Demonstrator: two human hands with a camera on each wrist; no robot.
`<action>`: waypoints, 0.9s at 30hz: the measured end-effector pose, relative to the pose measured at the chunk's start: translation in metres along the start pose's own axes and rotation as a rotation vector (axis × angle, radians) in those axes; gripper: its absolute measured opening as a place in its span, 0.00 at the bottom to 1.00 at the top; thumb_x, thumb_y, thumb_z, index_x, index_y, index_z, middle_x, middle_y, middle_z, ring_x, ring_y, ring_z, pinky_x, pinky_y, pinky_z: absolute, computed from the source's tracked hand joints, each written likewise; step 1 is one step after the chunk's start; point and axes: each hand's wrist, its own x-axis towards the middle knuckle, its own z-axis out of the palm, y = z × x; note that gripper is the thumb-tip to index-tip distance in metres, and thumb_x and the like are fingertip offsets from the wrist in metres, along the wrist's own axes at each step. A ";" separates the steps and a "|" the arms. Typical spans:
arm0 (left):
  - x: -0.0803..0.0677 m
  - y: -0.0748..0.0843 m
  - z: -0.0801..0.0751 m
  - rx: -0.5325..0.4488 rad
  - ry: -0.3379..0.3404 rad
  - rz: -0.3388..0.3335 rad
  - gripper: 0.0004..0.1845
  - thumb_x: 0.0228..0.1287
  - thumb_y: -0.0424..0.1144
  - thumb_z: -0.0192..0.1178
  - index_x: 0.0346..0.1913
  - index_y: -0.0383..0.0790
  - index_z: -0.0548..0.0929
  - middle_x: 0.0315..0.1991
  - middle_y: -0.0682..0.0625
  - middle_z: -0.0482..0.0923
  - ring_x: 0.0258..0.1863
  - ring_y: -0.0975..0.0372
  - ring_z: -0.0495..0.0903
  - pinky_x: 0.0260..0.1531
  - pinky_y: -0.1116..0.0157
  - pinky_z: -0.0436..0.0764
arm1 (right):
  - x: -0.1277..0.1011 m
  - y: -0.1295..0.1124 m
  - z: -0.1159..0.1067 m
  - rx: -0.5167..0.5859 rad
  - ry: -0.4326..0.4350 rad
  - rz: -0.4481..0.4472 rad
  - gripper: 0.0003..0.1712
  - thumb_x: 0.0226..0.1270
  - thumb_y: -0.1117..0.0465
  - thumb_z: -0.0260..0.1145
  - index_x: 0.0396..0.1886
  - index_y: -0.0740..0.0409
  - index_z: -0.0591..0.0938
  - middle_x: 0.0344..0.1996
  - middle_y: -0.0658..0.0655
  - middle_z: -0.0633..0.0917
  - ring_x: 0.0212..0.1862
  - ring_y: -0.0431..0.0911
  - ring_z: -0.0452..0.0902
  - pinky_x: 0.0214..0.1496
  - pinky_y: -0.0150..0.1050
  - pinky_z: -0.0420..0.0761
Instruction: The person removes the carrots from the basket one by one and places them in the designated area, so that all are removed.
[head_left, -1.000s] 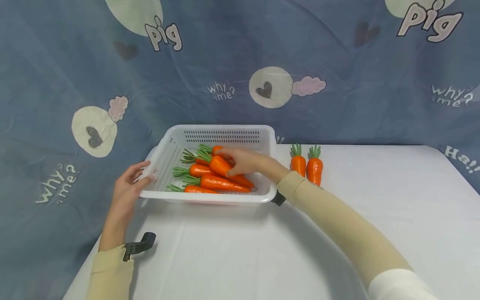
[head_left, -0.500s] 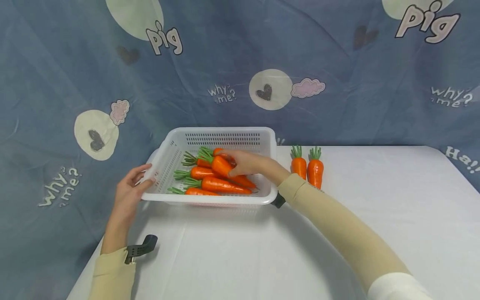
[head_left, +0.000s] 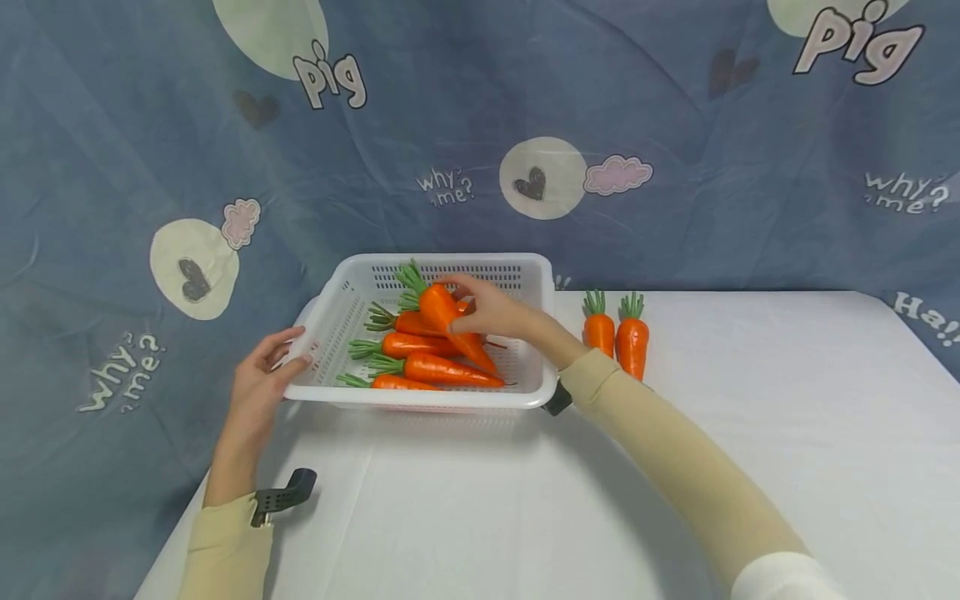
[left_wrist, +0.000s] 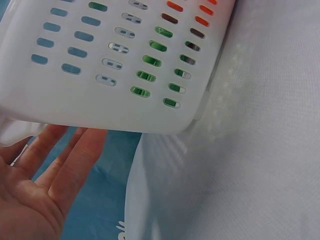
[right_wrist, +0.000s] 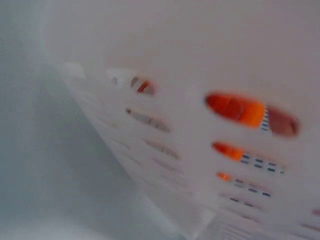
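Head view, centre-left of frame: white slotted plastic basket (head_left: pixel 352 312) sits on the white cloth-covered table (head_left: pixel 570 500), hard against the blue printed backdrop.

Right hand (head_left: pixel 491 310) is inside the basket, upper middle. Fingers and thumb curl round the thick end of one orange plastic carrot with a green top (head_left: pixel 444 317). That carrot is tilted, green top up toward the basket's far wall, point slanting down to the lower right, raised above the others.

Below it, the pile of orange carrots (head_left: pixel 420 367) lies on the basket floor, roughly level, green tops pointing to the left of the frame.

Left hand (head_left: pixel 258 387) rests on the basket's left rim at the near corner, fingers fairly straight and relaxed, thumb on the rim's outside. The left wrist view shows the flat open palm (left_wrist: pixel 35 192) just below the basket's slotted side wall (left_wrist: pixel 100 75); green and orange show through the slots.

Right of the basket, just beside its right wall, two short orange carrots (head_left: pixel 617 340) lie side by side on the table, tops pointing to the backdrop.

Right wrist view is blurred: only slotted white wall with orange behind it.
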 end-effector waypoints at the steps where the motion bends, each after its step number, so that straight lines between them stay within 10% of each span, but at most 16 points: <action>1: 0.000 0.000 0.000 -0.004 0.000 0.002 0.26 0.68 0.36 0.60 0.68 0.47 0.72 0.54 0.53 0.75 0.48 0.64 0.75 0.36 0.71 0.78 | 0.000 -0.002 0.000 0.022 0.018 -0.010 0.41 0.59 0.64 0.70 0.72 0.47 0.66 0.56 0.58 0.76 0.49 0.52 0.77 0.41 0.42 0.82; 18: 0.001 0.002 -0.001 -0.011 -0.007 0.002 0.26 0.68 0.37 0.59 0.69 0.48 0.72 0.56 0.52 0.74 0.50 0.63 0.74 0.37 0.71 0.77 | -0.003 -0.009 -0.008 0.209 0.195 -0.097 0.42 0.56 0.62 0.73 0.70 0.46 0.68 0.53 0.56 0.77 0.42 0.51 0.78 0.34 0.48 0.82; 27: -0.001 0.000 -0.001 -0.020 -0.004 -0.009 0.26 0.68 0.36 0.60 0.68 0.46 0.72 0.52 0.54 0.75 0.48 0.64 0.75 0.35 0.71 0.77 | -0.009 -0.010 -0.012 0.292 0.241 -0.133 0.40 0.59 0.63 0.72 0.71 0.50 0.68 0.54 0.60 0.77 0.45 0.53 0.79 0.46 0.45 0.81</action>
